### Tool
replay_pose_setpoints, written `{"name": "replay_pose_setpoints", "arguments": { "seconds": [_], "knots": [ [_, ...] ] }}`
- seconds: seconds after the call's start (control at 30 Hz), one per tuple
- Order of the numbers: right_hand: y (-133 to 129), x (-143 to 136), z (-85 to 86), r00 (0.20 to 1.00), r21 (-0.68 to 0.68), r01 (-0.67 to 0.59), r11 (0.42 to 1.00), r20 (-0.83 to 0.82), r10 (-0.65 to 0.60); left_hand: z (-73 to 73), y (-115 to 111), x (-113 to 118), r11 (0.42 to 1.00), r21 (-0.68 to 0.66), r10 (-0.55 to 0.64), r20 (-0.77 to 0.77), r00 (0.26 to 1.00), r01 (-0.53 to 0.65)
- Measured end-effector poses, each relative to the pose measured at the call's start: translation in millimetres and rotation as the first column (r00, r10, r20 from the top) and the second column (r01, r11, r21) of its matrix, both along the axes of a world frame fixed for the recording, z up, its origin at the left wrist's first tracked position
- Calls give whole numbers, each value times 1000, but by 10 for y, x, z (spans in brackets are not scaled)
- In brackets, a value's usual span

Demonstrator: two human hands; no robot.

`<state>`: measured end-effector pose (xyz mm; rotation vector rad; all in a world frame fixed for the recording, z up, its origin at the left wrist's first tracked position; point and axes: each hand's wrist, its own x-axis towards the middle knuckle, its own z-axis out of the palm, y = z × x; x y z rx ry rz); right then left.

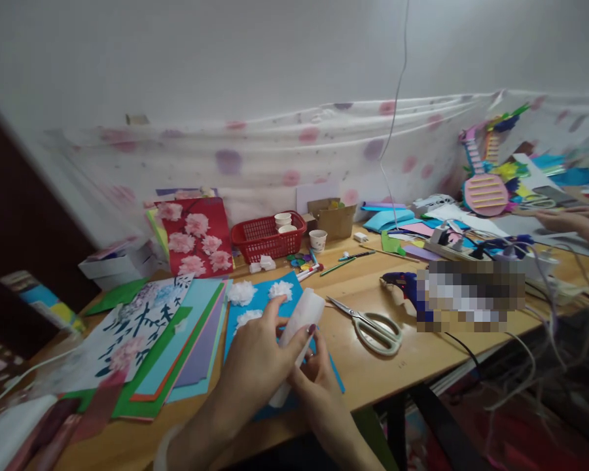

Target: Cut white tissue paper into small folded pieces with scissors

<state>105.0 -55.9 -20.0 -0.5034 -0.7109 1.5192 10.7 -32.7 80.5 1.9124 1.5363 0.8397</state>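
Observation:
My left hand (255, 343) grips a white folded strip of thin paper (304, 311), thumb on its front face. From below, my right hand (321, 383) pinches the same strip along its lower edge. The strip slants upward to the right above a blue sheet (260, 286), which my hands partly cover. Ruffled white paper flowers (242, 293) lie on that sheet. Scissors (368, 325) with pale handles rest to the right of the strip, blades slightly apart. Beyond them sits a blue glue gun (405, 288), partly hidden by a blurred patch.
Coloured paper sheets (196, 366) fan out at left, near a red card with pink flowers (196, 239). A red basket (267, 245) and paper cup (318, 240) stand behind. Power strips and cables (500, 252) spread rightward, where another person's hands (564, 219) reach in.

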Motion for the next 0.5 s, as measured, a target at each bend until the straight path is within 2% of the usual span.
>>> {"name": "replay_pose_setpoints", "arguments": {
  "seconds": [0.1,0.23,0.27,0.33,0.37,0.43,0.5],
  "knots": [
    [12,86,35,1000,9,-10,1000,-6,10,-1,57,43,998,49,-39,-43,998,41],
    [3,204,129,976,-96,-121,988,-193,101,-5,240,-6,988,142,-52,-74,996,62],
    [0,232,143,965,-126,-142,982,-240,108,9,296,-30,987,152,-49,-16,999,51],
    [0,280,147,952,-195,-127,972,-299,65,66,405,-77,992,115,-71,229,971,45],
    [4,297,137,952,-239,-115,964,-305,38,108,453,-97,997,66,-68,396,916,45],
    [15,315,108,960,-326,-103,940,-281,8,210,531,-130,996,-74,14,690,723,51],
    [24,316,91,969,-366,-111,924,-245,20,313,586,-156,972,-215,132,833,537,95]
  ]
}}
